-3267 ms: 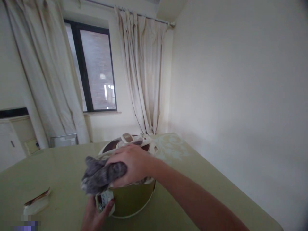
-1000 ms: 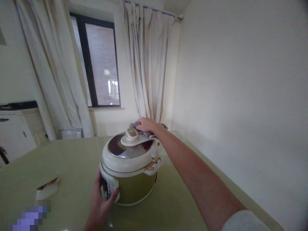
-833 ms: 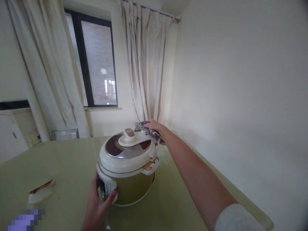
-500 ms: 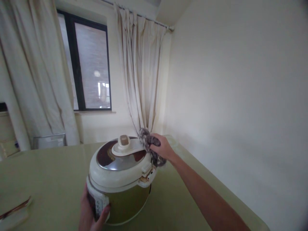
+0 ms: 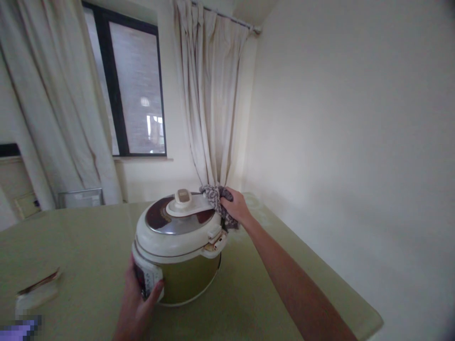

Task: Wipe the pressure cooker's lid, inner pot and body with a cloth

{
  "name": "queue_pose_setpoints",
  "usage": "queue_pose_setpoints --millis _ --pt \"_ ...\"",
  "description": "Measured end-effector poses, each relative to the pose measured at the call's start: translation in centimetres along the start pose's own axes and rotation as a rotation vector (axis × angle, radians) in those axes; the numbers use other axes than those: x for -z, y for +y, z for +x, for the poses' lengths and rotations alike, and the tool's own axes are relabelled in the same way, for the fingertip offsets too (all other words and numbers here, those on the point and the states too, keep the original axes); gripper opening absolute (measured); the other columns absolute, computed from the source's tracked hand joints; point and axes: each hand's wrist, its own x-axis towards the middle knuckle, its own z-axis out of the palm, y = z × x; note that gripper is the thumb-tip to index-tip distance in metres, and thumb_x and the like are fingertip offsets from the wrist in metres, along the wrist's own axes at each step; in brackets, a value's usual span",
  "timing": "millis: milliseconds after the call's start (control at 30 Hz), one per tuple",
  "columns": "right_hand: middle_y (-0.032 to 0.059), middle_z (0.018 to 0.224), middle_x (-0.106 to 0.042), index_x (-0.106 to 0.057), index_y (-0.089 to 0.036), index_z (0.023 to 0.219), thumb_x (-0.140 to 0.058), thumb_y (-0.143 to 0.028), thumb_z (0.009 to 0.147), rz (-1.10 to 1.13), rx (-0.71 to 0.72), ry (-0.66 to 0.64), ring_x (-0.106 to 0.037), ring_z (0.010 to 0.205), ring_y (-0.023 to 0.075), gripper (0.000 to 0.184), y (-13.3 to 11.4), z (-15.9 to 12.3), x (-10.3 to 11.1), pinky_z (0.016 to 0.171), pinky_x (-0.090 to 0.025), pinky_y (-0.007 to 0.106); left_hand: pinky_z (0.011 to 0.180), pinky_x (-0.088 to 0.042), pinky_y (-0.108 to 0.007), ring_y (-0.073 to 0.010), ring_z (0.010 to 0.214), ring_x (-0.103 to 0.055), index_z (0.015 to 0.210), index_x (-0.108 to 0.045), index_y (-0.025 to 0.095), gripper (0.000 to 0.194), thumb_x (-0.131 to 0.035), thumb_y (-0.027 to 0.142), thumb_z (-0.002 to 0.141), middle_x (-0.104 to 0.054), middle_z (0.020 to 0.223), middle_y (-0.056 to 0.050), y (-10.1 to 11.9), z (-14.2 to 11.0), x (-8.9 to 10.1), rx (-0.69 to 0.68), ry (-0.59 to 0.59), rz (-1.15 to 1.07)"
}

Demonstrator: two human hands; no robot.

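The cooker's rim (image 5: 174, 246) is showing smooth off-white plastic with a soft sheen, and its lid top (image 5: 172, 226) is gleaming like polished metal beside glossy dark-red patches. The lower body (image 5: 192, 279) is looking smooth and olive-toned, mirroring the tabletop (image 5: 88, 241), which is spreading smooth and faintly glossy to its edges. The grey cloth (image 5: 216, 196) is looking soft and rough-textured; the curtains (image 5: 213, 94) are hanging as matt, creased fabric.

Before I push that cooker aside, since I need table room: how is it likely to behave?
The cooker looks squat and wide-based, so a low push would probably slide it rather than tip it. Its bulky body suggests some weight, though the closed lid hides any contents. The smooth-looking tabletop may offer little grip.
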Motion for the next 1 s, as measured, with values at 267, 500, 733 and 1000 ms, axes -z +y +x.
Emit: queue_pose_setpoints --millis 267,500,733,1000 --pt "0.0063 0.111 -0.073 -0.076 -0.025 0.114 -0.074 -0.024 0.071 0.055 0.43 -0.129 -0.064 0.107 0.0278 0.044 -1.6 -5.7 1.2 0.102 -0.049 0.044 0.13 -0.027 -0.066 -0.0435 0.16 -0.03 0.169 -0.02 0.023 0.106 -0.067 0.069 0.085 -0.034 0.172 -0.016 -0.4 0.1 -0.3 -0.023 0.0 0.051" --pt "0.01 0.115 -0.069 -0.071 -0.021 0.12 -0.062 -0.023 0.081 0.046 0.164 0.08 -0.062 0.112 0.0283 0.04 -1.0 -4.1 -0.6 0.105 -0.048 0.045 0.13 -0.028 -0.063 -0.0428 0.159 -0.031 0.169 -0.02 0.025 0.106 -0.069 0.066 0.085 -0.033 0.173 -0.016 0.0 -0.2 -0.2 -0.01 0.004 0.025" --pt "0.0065 0.119 -0.072 -0.072 -0.025 0.123 -0.075 -0.026 0.079 -0.029 0.481 -0.134 -0.061 0.113 0.0271 0.045 -2.3 -4.5 1.0 0.106 -0.046 0.043 0.133 -0.022 -0.062 -0.0406 0.162 -0.027 0.17 -0.017 0.025 0.105 -0.066 0.065 0.087 -0.029 0.175 -0.014 0.0 -0.1 -0.2 -0.029 0.005 0.054" --pt "0.0094 0.107 -0.076 -0.075 -0.021 0.116 -0.065 -0.037 0.092 -0.204 0.127 -0.087 -0.067 0.104 0.0268 0.03 -1.8 0.3 -0.3 0.093 -0.05 0.036 0.13 -0.027 -0.062 -0.0417 0.16 -0.031 0.169 -0.02 0.021 0.108 -0.07 0.064 0.084 -0.033 0.172 -0.018 0.6 -0.3 -0.1 0.001 0.008 0.034"
